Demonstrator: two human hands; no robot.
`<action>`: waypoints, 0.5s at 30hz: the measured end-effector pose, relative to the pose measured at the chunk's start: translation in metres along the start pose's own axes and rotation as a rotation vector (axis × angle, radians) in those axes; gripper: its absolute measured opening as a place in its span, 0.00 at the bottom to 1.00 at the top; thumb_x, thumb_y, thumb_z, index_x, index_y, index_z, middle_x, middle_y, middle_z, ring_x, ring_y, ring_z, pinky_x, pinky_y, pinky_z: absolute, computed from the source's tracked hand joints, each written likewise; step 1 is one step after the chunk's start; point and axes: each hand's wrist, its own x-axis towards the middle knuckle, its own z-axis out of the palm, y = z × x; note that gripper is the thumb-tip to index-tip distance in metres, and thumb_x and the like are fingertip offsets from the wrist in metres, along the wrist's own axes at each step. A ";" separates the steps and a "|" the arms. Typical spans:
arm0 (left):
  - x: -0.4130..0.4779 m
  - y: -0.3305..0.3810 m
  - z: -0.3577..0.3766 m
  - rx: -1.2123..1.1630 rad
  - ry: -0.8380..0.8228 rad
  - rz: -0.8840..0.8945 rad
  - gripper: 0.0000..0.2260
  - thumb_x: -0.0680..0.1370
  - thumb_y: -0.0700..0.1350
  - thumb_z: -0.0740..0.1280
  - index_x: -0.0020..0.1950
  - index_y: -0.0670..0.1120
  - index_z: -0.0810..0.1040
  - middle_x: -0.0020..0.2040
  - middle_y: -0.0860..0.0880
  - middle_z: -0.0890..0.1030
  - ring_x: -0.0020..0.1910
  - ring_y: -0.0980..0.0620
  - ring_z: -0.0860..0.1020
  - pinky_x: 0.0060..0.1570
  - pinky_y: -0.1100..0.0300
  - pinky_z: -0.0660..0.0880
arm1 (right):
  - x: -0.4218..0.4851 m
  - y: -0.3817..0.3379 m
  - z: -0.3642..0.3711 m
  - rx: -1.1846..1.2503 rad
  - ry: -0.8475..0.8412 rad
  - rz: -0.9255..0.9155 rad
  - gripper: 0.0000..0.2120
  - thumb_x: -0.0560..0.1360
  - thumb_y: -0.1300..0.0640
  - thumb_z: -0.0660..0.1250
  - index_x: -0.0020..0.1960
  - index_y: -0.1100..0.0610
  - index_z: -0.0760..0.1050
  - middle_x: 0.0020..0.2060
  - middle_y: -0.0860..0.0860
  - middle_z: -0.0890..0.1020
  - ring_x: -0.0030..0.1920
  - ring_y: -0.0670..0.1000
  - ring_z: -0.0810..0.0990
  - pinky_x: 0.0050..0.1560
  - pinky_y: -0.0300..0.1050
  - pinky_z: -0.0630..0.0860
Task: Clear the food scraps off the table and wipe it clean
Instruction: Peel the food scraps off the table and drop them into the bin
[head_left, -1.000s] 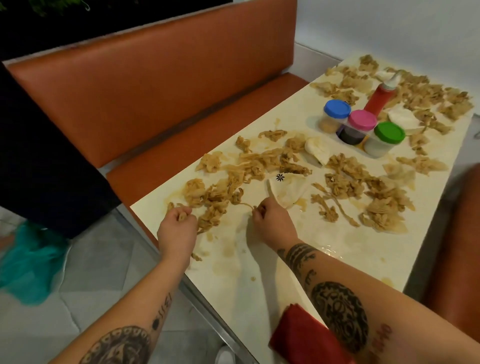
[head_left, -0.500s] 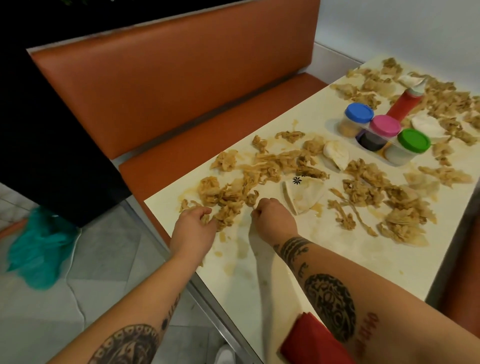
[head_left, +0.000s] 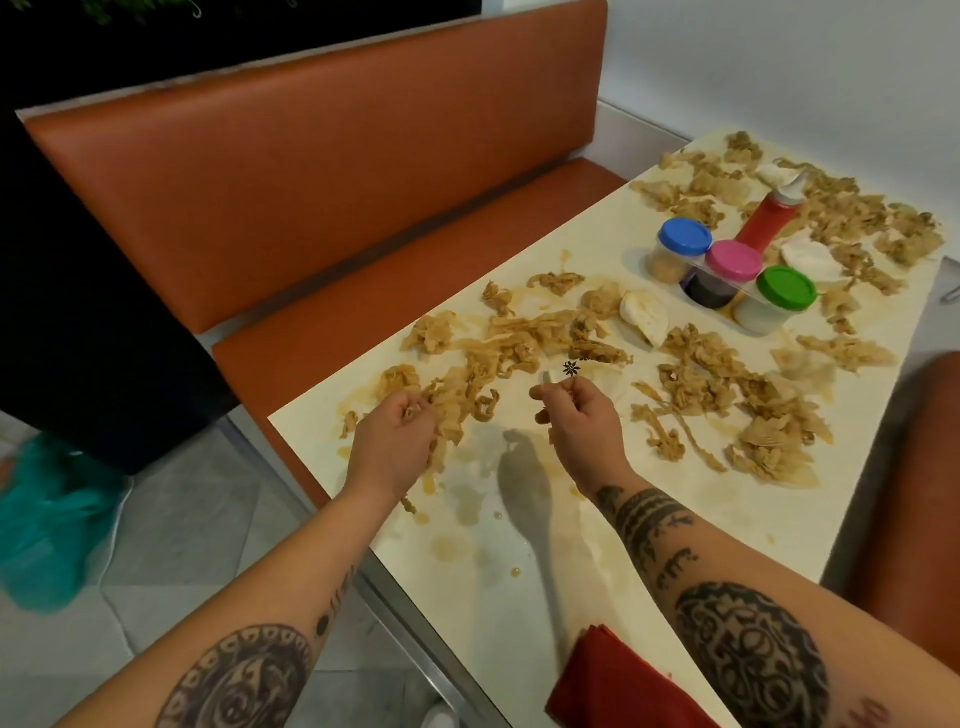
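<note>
An orange upholstered booth bench (head_left: 337, 208) is running along the left; a plain white wall (head_left: 779, 62) is closing the far end; pale grey floor tiles (head_left: 197, 545) are lying below.

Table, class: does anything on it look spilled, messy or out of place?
Yes. Food scraps lie strewn over most of the table, and wet brownish stains mark its near end. The three lidded jars and red sauce bottle stand upright amid the mess.

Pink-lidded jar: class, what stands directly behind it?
The red squeeze bottle stands there, food scraps beyond. The jar's pink lid covers the bottle's base.
</note>
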 end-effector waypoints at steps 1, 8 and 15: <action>-0.001 0.005 -0.001 -0.105 -0.002 -0.020 0.07 0.80 0.47 0.65 0.45 0.45 0.77 0.35 0.52 0.77 0.27 0.54 0.71 0.31 0.57 0.67 | -0.001 0.000 -0.002 0.076 -0.001 0.037 0.09 0.78 0.55 0.66 0.44 0.60 0.75 0.46 0.50 0.86 0.46 0.50 0.84 0.40 0.47 0.74; -0.013 0.058 -0.005 -0.662 -0.089 -0.117 0.10 0.79 0.38 0.57 0.38 0.43 0.69 0.48 0.44 0.87 0.37 0.46 0.78 0.22 0.66 0.63 | -0.022 -0.006 -0.019 0.456 -0.020 0.216 0.11 0.76 0.66 0.68 0.42 0.58 0.68 0.42 0.58 0.86 0.47 0.56 0.87 0.25 0.39 0.65; -0.028 0.077 0.016 -0.658 -0.147 -0.242 0.07 0.80 0.44 0.62 0.44 0.46 0.76 0.30 0.48 0.76 0.28 0.52 0.67 0.23 0.63 0.54 | -0.050 -0.005 -0.046 0.697 0.014 0.298 0.04 0.79 0.66 0.62 0.51 0.59 0.72 0.36 0.54 0.78 0.31 0.50 0.77 0.23 0.37 0.62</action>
